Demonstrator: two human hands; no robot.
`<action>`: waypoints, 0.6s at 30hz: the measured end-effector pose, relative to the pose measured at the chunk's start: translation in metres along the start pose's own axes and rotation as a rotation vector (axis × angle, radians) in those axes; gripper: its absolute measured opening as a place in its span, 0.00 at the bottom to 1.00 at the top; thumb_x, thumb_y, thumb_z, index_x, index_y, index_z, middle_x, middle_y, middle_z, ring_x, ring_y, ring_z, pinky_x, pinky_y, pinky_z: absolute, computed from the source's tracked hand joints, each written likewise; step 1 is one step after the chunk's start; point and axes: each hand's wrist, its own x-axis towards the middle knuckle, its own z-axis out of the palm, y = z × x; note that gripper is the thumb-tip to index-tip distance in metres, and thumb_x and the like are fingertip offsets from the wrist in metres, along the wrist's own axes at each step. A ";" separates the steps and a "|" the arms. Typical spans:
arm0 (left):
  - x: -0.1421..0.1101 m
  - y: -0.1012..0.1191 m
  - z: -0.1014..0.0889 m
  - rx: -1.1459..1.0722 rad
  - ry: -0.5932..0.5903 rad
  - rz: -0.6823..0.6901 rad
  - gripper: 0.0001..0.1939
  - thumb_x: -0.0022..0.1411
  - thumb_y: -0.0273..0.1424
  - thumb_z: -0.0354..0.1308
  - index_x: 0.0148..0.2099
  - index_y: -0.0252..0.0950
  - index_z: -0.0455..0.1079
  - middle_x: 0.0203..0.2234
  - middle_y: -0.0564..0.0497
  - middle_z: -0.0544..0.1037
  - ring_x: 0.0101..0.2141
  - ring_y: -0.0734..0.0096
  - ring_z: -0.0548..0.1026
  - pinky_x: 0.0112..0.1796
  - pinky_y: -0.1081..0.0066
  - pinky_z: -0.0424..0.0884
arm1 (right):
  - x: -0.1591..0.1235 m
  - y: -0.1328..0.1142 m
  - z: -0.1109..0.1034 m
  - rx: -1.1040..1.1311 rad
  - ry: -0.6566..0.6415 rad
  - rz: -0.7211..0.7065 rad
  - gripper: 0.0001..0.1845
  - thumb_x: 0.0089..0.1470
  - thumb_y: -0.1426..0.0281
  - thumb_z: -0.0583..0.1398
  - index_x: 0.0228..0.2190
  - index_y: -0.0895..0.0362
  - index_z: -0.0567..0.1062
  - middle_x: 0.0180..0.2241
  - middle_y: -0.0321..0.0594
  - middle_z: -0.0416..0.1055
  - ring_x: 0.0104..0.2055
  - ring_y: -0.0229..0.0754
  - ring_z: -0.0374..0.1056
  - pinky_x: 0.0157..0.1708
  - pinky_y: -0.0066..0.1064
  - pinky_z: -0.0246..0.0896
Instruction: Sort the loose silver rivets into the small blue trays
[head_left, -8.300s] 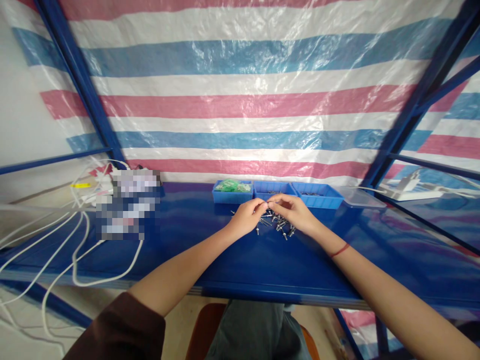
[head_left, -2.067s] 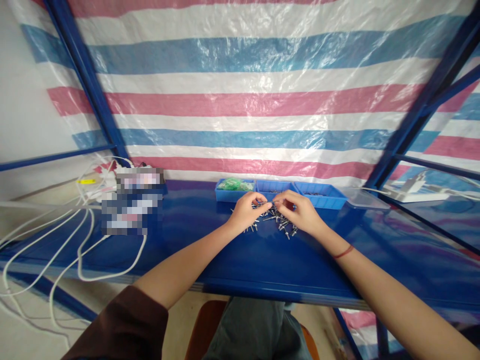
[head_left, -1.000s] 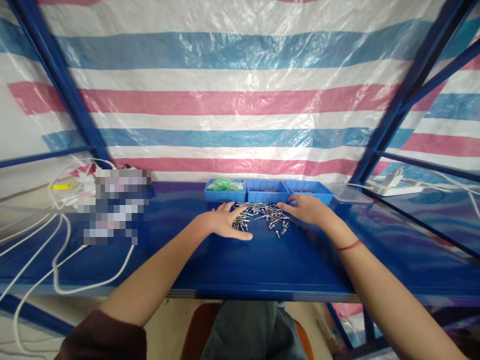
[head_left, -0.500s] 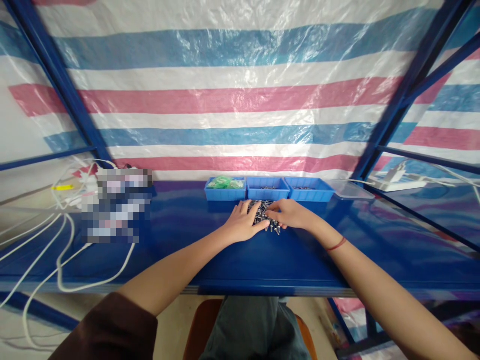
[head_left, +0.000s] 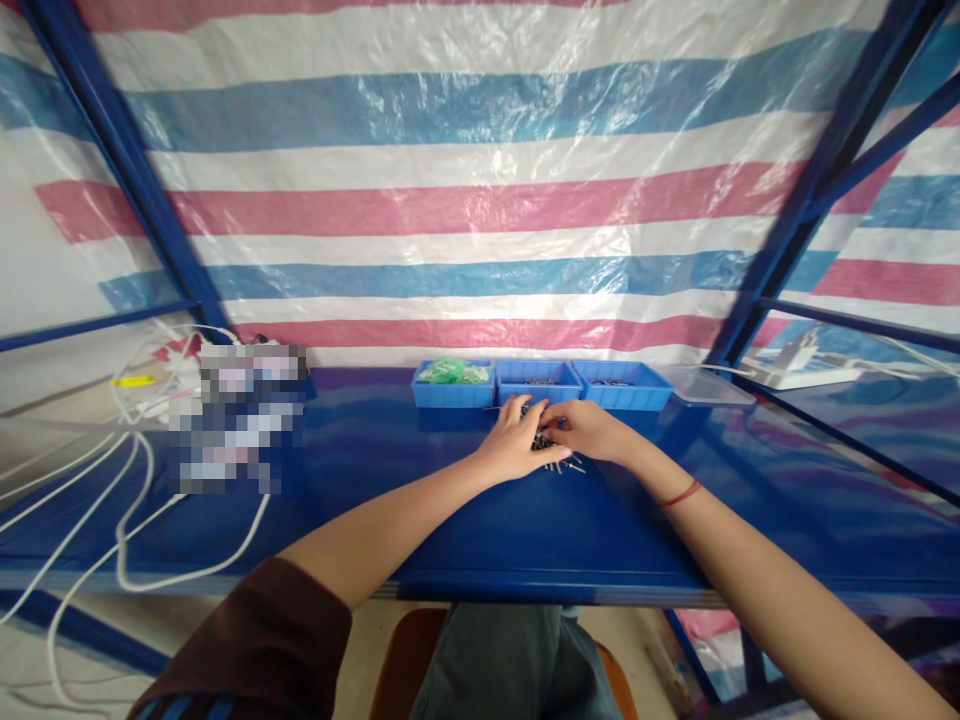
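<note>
A pile of small, thin metal pieces (head_left: 540,439), which look like screws or rivets, lies on the blue table, partly hidden by both hands. My left hand (head_left: 513,443) rests over the pile's left side with its fingers spread. From the right, my right hand (head_left: 589,430) reaches into the same pile, thumb and fingers bent together; what is between the fingertips is hidden. Some pieces stick out toward me below the hands. Just behind are a blue bin with green-and-white packets (head_left: 453,396), a middle blue bin (head_left: 536,385) and a right blue bin (head_left: 634,397), the last two holding small metal pieces.
White cables (head_left: 124,540) and a blurred-out area (head_left: 236,420) take up the table's left side. A clear plastic lid (head_left: 712,385) lies right of the bins, near a white power strip (head_left: 806,370). Blue metal posts (head_left: 787,220) and striped sheeting (head_left: 480,200) enclose the table (head_left: 360,520).
My left hand has moved a little to the right, covering more of the pile. The pile looks more gathered between the hands, with a few pieces pointing out toward the lower right.
</note>
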 end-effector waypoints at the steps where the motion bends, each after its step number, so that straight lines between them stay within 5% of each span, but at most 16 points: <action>1: -0.001 0.001 0.000 0.008 0.018 0.001 0.40 0.50 0.51 0.56 0.60 0.36 0.52 0.59 0.37 0.51 0.60 0.46 0.47 0.57 0.51 0.49 | 0.000 0.000 0.000 -0.022 0.015 0.002 0.12 0.43 0.77 0.54 0.28 0.57 0.77 0.27 0.37 0.75 0.27 0.38 0.68 0.29 0.27 0.59; 12: -0.003 -0.002 -0.008 0.173 0.194 0.044 0.17 0.59 0.42 0.51 0.45 0.39 0.71 0.45 0.46 0.70 0.52 0.57 0.61 0.54 0.57 0.54 | 0.000 -0.001 -0.003 -0.095 0.163 -0.014 0.07 0.49 0.74 0.52 0.28 0.58 0.70 0.27 0.38 0.71 0.27 0.37 0.65 0.30 0.29 0.57; 18: 0.005 -0.006 -0.010 0.065 0.237 0.168 0.11 0.61 0.35 0.51 0.40 0.36 0.71 0.37 0.47 0.74 0.43 0.65 0.69 0.48 0.64 0.62 | 0.003 -0.004 0.002 0.216 0.300 -0.066 0.07 0.53 0.66 0.52 0.30 0.57 0.67 0.32 0.40 0.69 0.32 0.39 0.66 0.33 0.31 0.61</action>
